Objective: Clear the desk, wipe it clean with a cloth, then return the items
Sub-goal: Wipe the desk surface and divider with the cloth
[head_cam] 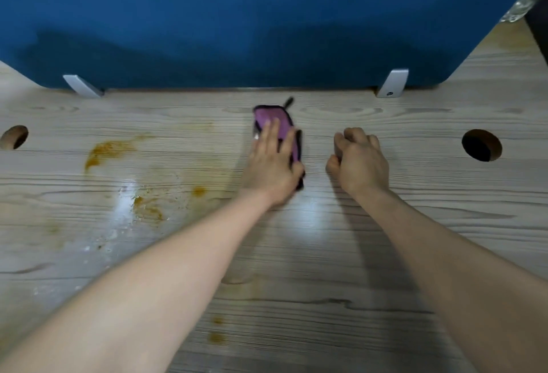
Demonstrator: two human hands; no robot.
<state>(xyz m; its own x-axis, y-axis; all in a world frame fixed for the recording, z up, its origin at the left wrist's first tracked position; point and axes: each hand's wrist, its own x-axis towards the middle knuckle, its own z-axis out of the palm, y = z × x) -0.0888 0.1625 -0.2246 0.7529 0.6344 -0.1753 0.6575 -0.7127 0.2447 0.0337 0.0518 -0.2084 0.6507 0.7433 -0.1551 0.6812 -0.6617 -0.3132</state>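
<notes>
Left grip (274, 154) is pressed flat on the purple cloth (277, 123); right grip (357, 159) is curled, empty. Orange stains (108, 150) near the tabletop's (385, 268) left edge could be missed or smeared.

No readable text, label, brand, number or sign shows anywhere here

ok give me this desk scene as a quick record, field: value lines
left hand: fingers straight, pressing the cloth flat on the desk
cloth: purple with dark edging, near the back, below the divider
right hand: fingers curled, holding nothing, right of the cloth
desk: light wood grain
stains: orange-brown smears and crumbs left of the cloth, not yet wiped
divider: blue panel along the back edge
cable holes: one each side
</notes>
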